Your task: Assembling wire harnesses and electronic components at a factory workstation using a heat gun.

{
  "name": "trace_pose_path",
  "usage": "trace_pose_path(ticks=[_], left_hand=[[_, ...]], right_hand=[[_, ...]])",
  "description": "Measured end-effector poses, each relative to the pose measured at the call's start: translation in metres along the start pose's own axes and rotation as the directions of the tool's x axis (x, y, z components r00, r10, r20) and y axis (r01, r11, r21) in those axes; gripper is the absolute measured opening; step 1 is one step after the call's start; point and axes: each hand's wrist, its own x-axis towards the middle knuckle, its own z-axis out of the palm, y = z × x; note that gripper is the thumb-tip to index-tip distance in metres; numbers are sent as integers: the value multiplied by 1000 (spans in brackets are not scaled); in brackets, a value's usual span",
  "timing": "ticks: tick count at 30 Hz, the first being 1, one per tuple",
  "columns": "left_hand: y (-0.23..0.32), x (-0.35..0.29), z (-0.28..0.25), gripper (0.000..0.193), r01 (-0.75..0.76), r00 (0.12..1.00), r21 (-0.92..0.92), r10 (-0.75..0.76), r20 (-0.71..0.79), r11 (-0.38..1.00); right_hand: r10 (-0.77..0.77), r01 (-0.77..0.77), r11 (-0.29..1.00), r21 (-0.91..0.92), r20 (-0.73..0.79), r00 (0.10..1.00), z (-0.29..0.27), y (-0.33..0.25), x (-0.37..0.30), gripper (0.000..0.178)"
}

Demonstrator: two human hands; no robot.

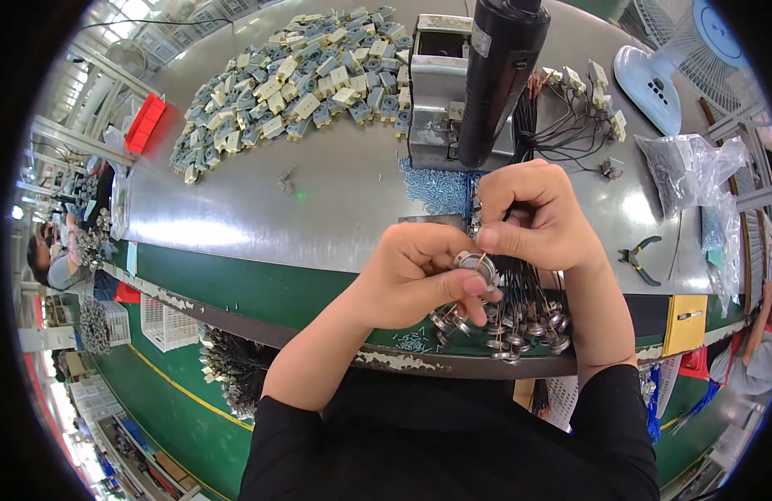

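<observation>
Left hand [419, 275] closed around a small round silver metal disc part [478, 265], thumb pressed along its lower edge, fingers curled behind. Right hand [532, 217] closed too, thumb and forefinger pinching at the top rim of the same disc, just above the left thumb. Disc held in the air between both hands, over the near edge of the shiny sheet-metal worktop [319, 209], not resting on it.

Hanging below the hands, a bundle of thin black wires [528, 292] ending in a cluster of similar round silver discs [519, 330] that lies at the green front lip of the bench.

Behind the hands, a scatter of small pale-blue screws [436, 188] loose on the metal, beside a grey metal box-shaped fixture [436, 100], open at the top, contents not discernible. Standing in front of that fixture, a black cylindrical power screwdriver [503, 75], hanging upright.

Further back on the left, a broad heap of small grey-blue and cream plastic switch housings [294, 83], loose on the table, in no bin. On the right, clear plastic bags [695, 175] holding small dark parts, kind too small to tell. Near them, black-handled pliers [640, 259] lying flat. Beyond, a white desk fan [670, 75]. At the far left edge, a red plastic tray [144, 121], contents not visible. Below the bench on the left, a white plastic lattice basket [164, 321].
</observation>
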Motion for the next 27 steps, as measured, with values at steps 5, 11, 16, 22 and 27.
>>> trace_pose_path(ticks=[5,11,16,22,27], left_hand=[[-3,10,-11,19,50,989,-199,-21,145,979],[-16,9,-13,32,36,995,-652,33,94,758],[-9,2,-10,33,-10,999,-640,32,22,768],[24,3,3,29,50,937,-182,-109,-331,982],[28,12,17,21,-3,888,518,241,-392,855]], right_hand=[[90,-72,977,200,-82,993,8,2,-1,24],[-328,316,937,-150,-59,943,7,12,4,20],[-224,222,963,-155,7,975,4,-2,4,24],[-81,78,996,-36,-66,995,7,1,-4,42],[59,-56,996,62,-46,997,10,7,-7,46]])
